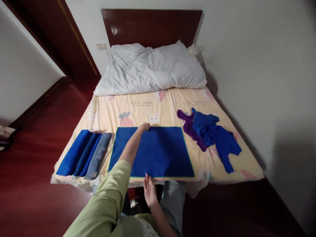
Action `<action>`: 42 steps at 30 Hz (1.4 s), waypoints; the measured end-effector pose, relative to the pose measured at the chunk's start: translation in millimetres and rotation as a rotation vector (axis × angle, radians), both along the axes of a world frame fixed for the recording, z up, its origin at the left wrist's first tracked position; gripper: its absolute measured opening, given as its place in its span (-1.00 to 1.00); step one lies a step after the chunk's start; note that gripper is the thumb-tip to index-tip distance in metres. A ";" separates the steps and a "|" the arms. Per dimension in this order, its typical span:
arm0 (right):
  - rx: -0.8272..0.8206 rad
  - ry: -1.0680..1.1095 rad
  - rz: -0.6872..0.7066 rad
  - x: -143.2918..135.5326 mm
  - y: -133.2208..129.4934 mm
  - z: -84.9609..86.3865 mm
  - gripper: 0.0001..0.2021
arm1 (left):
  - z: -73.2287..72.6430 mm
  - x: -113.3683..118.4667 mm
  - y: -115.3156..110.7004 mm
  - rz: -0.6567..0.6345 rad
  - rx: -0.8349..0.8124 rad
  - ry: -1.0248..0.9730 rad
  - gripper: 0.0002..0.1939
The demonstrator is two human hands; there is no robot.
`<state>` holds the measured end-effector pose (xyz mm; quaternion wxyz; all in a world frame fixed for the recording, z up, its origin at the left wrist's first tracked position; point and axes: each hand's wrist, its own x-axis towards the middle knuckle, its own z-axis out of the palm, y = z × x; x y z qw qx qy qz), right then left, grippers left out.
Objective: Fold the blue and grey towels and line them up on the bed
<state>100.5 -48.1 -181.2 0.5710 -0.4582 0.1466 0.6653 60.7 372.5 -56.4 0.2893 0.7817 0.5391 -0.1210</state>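
A blue towel (158, 151) with a thin green border lies spread flat across the near half of the bed. My left hand (145, 126) reaches over it to the middle of its far edge, fingers curled together on the cloth there. At the near edge my right hand (149, 191) is held palm up with fingers stretched out, fingertips by the border and nothing in the hand. To the left, several long folded blue towels (74, 153) lie side by side, with a grey-blue folded one (98, 156) at their right end.
Crumpled blue cloths (206, 126) and a purple cloth (194, 133) lie in a loose heap at the right of the patterned bed sheet (168, 102). A bunched white quilt (150, 69) lies before the dark wooden headboard (153, 26). A wall stands close on the right.
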 end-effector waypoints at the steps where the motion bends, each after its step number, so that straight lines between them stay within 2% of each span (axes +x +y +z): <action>1: 0.000 -0.003 0.001 -1.5 -0.1 -3.5 -0.60 | -3.4 2.8 5.7 0.019 -0.026 0.017 -0.72; 6: 0.009 -0.078 0.038 -7.4 -1.1 -19.3 -0.62 | -17.6 11.6 23.3 0.107 -0.087 0.053 -0.70; 10: 0.030 -0.129 0.096 -8.1 1.9 -17.9 -0.67 | -23.4 14.3 29.4 0.153 -0.101 0.068 -0.68; 18: 0.021 -0.130 0.091 -7.9 5.0 -4.2 -0.63 | -27.8 12.9 28.5 0.223 -0.137 0.041 -0.78; 23: 0.058 -0.120 0.031 -7.9 1.0 -7.4 -0.47 | -29.0 9.3 31.8 0.254 -0.109 0.005 -0.76; 27: 0.066 -0.166 0.035 -10.9 -0.8 -14.1 -0.50 | -25.6 5.2 34.2 0.277 -0.096 -0.038 -0.72; 30: 0.028 -0.158 0.013 -12.9 -1.8 -12.9 -0.52 | -19.5 3.3 31.7 0.309 -0.090 -0.076 -0.68; 34: 0.049 -0.163 -0.033 -10.8 -5.0 -0.8 -0.46 | -2.9 1.2 23.4 0.374 -0.076 -0.138 -0.69; 37: 0.079 -0.177 -0.060 -3.6 -9.2 7.9 -0.46 | 16.9 -0.5 15.0 0.430 -0.056 -0.200 -0.70; 42: 0.203 -0.279 -0.073 24.8 -12.8 25.5 -0.59 | 57.0 -5.5 -6.2 0.499 -0.015 -0.345 -0.70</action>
